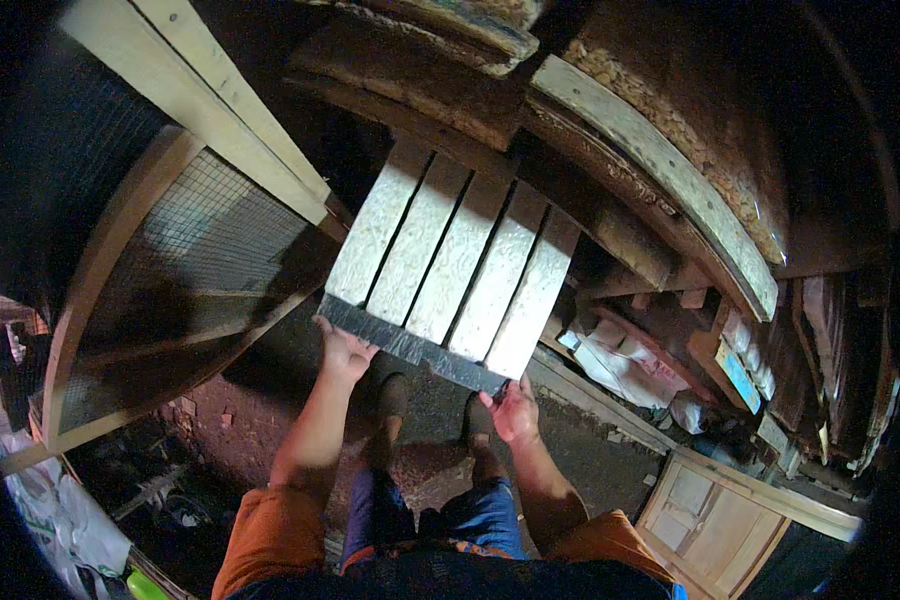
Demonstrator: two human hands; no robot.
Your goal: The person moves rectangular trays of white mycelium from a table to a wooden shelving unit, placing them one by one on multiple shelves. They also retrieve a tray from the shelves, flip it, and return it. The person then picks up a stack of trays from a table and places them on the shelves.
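A slatted wooden panel [440, 255] is in front of me, made of several pale, worn slats with narrow gaps and a dark bar [410, 345] along its near edge. My left hand [344, 353] grips the bar's left corner, its fingers partly hidden under the edge. At the right corner of the same bar, my right hand [513, 411] is closed, with the thumb up against it. The far end of the panel reaches into shadow under dark timber boards [410, 95], and whether it rests on something there I cannot tell.
On the left stands a wood-framed wire mesh door [200, 240]. Rough shelving with a long pale board [660, 165] spans the right. White sacks [625, 365] lie beneath it, and a wooden panelled piece [715, 520] is at lower right. Plastic bags [65, 515] sit lower left.
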